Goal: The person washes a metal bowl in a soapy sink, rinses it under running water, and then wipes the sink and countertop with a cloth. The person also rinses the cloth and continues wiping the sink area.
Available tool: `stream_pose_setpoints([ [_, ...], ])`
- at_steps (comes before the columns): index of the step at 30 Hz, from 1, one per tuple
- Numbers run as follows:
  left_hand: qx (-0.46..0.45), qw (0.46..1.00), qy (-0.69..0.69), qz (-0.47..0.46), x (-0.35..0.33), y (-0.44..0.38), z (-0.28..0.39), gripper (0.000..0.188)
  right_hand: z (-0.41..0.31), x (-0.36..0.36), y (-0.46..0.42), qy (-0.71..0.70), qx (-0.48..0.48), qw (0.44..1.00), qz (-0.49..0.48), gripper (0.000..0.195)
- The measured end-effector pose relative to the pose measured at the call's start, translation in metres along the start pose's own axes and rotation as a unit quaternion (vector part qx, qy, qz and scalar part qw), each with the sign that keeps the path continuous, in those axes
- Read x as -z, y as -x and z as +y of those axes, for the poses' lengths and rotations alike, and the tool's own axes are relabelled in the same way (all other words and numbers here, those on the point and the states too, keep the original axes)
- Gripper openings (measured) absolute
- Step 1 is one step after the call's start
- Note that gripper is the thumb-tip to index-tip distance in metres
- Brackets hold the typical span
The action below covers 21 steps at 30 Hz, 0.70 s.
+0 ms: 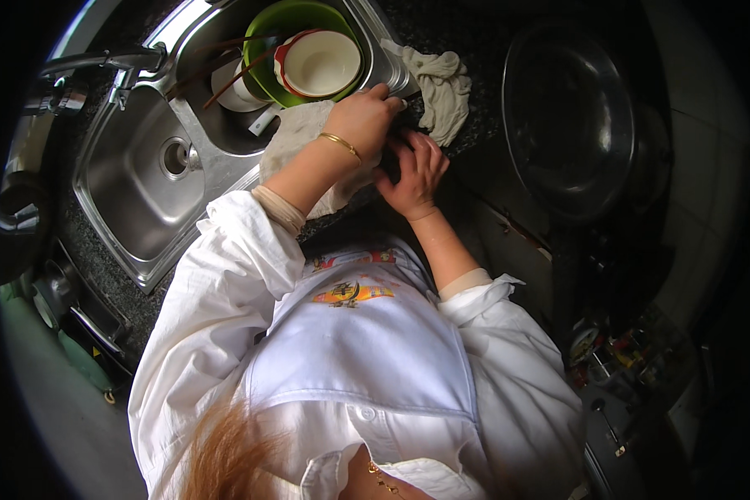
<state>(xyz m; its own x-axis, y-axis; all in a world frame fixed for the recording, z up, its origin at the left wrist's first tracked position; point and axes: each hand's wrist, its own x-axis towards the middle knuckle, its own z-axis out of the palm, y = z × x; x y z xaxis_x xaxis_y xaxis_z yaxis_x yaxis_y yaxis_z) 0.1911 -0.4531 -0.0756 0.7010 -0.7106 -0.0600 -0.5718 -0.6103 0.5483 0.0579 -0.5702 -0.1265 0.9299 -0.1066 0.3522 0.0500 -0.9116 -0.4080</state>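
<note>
In the head view my left hand (364, 119), with a gold bracelet at the wrist, is palm down with bent fingers over a damp beige cloth (297, 128). The cloth drapes over the sink's front rim; whether the fingers grip it is hidden. My right hand (415, 175) is just to the right, fingers apart and bent at the dark counter's edge, with nothing visible in it. Another crumpled pale cloth (440, 94) lies beyond the hands on the counter. A green basin (259, 69) in the sink holds a cream bowl (322, 62) with a red outer side.
A double steel sink has its bare left bowl (137, 187) beside a metal faucet (119, 59). Brown chopsticks (237, 78), white dishes (228, 90) and a pale handle (262, 122) are around the basin. A large dark round pan (569, 125) stands at right.
</note>
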Motion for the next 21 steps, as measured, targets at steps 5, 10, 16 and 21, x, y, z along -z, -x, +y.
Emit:
stream_pose_setpoints([
  [5, 0.026, 0.999, -0.027, -0.022, 0.011, 0.046, -0.016, 0.037, 0.005, 0.001, 0.003, -0.008, 0.02, 1.0, -0.004, 0.051],
  [10, 0.06, 0.997, -0.039, -0.019, 0.027, 0.103, -0.033, 0.036, 0.005, 0.001, 0.002, -0.014, 0.031, 0.999, -0.001, 0.05],
  [16, 0.125, 0.99, -0.037, -0.059, 0.054, 0.164, -0.051, 0.034, 0.007, 0.001, 0.002, -0.012, 0.038, 0.999, 0.004, 0.051],
  [21, 0.19, 0.972, -0.085, -0.109, 0.072, 0.204, -0.062, 0.031, 0.007, 0.0, 0.003, -0.006, 0.042, 0.999, 0.003, 0.05],
])
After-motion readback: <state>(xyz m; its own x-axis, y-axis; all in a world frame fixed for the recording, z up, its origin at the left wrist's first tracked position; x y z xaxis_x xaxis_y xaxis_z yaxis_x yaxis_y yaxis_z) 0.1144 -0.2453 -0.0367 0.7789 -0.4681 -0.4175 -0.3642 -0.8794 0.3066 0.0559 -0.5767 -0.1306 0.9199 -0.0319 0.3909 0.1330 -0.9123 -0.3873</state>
